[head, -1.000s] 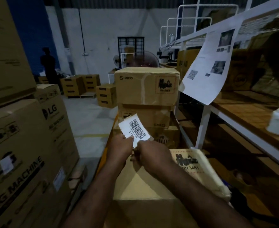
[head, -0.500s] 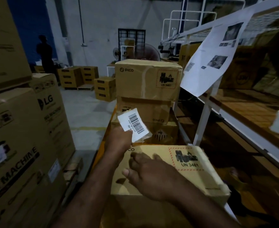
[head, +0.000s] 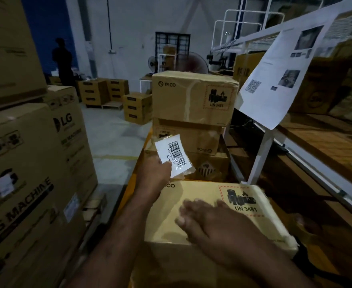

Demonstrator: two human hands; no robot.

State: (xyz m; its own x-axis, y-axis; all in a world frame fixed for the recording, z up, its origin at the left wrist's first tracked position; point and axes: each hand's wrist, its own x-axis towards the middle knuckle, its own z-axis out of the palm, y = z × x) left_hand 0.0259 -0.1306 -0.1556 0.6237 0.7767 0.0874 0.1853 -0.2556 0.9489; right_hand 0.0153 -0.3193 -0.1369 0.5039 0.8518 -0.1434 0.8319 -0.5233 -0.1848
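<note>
**1. 6 o'clock, nearest.** Your right hand [head: 218, 223] lies palm down with straight fingers on top of the near carton [head: 204, 191] and grips nothing. Blur hides whether it presses or only skims.

**2. 11 o'clock of that hand.** Your left hand [head: 153, 173] pinches the lower corner of the barcode label [head: 174, 156]. You hold the label in the air over the carton's far-left edge, clear of the cardboard.

**Risks.**
- The label's free end curls, so it will probably fold on itself or land crooked if you lower it one-handed.
- If you set it towards 2 o'clock, it would cover the hazard mark.
- A one-corner pinch may slip.

**Writing.**
- Near carton: "PICO", partly behind your wrist, and a red-dashed battery-and-flame mark reading "UN 3481".
- Label: a barcode and a line starting "50". The rest is too small to read.

**3. 12 o'clock.** The top box of the stacked cartons [head: 191, 100] reads "PICO" and "UN 3481". The box beneath carries the same print upside down.

**4. 9 o'clock.** The large boxes [head: 31, 167] read "LG" and "…NG MACHINE".

**5. 2 o'clock.** A printed sheet [head: 275, 80] hangs from the shelving [head: 260, 154]. It shows a QR code and photos, and its text is unreadable.

**6. 11 o'clock, far.** A person [head: 63, 61] stands by low cartons.
</note>
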